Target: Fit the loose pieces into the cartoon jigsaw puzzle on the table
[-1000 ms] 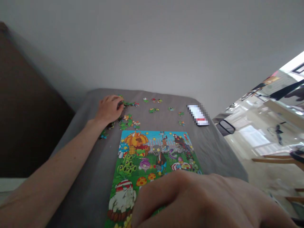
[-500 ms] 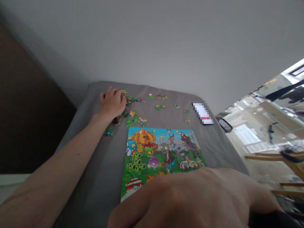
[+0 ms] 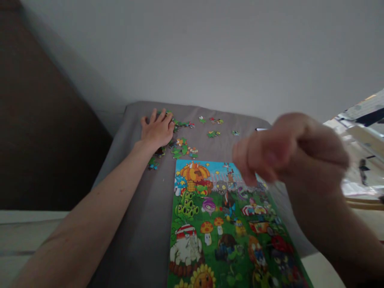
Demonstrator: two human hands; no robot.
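My left hand rests palm down on a heap of jigsaw pieces at the far left, its fingers spread. More loose jigsaw pieces lie just right of its wrist, in green, orange and brown. The picture board, printed with cartoon plants and zombies, lies flat nearer to me. Above the board's right side hangs my right hand, smeared by motion. Its fingers look curled, but whether anything is between them I cannot make out. That hand hides the board's upper right corner.
A grey cloth covers the surface under everything. Several puzzle pieces are scattered toward the back, by the pale wall. The edge of a phone peeks out beside my right hand. A dark panel stands at left.
My right hand has lifted from the near side of the board and moved up and right. The left hand's fingers have spread over the heap. The view has shifted, showing more board.
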